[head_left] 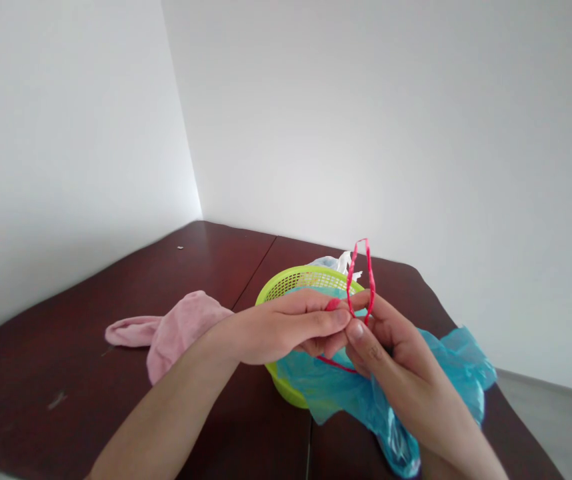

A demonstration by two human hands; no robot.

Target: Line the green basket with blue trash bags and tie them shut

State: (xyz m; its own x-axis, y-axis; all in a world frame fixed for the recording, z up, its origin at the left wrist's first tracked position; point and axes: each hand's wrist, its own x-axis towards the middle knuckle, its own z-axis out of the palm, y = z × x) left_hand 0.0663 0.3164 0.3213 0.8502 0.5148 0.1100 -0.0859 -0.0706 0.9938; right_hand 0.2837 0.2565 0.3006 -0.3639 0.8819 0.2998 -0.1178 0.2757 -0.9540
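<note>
Both of my hands meet above a yellow-green plastic basket (286, 393). My left hand (301, 327) is closed, thumb and fingers pinching a thin red plastic string (372, 280). Against it, my right hand (391, 347) also pinches the string with thumb and forefinger. A narrow loop of the string stands up above the fingertips, and another stretch hangs below the left fingers. A blue plastic bag (336, 390) lies in the basket and spills over its rim, passing beneath my right hand. The fingers hide part of the string.
A pink cloth (186, 327) lies crumpled on the dark red-brown table (91, 373), left of the basket. Behind the basket is a white plastic bag (339, 261). White walls (366, 120) border the table's far side. A small white scrap (180, 248) lies near the back corner.
</note>
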